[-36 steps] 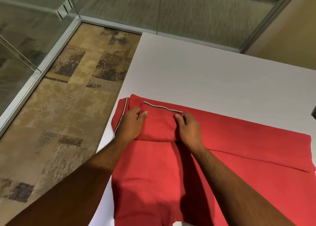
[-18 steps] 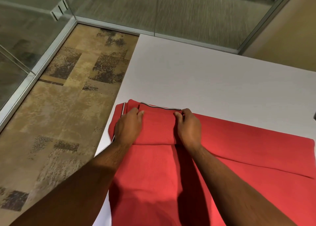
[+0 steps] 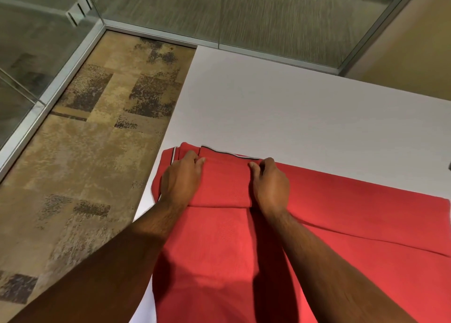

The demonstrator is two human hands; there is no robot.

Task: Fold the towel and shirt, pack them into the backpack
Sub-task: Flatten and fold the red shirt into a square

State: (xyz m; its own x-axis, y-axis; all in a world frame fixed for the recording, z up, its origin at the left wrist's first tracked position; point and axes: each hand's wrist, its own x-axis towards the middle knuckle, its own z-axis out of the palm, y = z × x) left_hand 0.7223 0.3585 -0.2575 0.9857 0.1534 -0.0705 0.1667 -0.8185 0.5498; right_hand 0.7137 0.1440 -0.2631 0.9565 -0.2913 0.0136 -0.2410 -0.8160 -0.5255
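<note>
The red polo shirt [image 3: 317, 237] lies on the white table [image 3: 292, 107], long axis running lower left to right of frame; left hand [image 3: 181, 181] and right hand [image 3: 269, 183], both closed, pinch the folded sleeve [image 3: 224, 178] lying between them.

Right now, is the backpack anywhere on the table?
No, the white table holds only the red shirt, with the left hand and right hand pressing a folded part of it.
</note>
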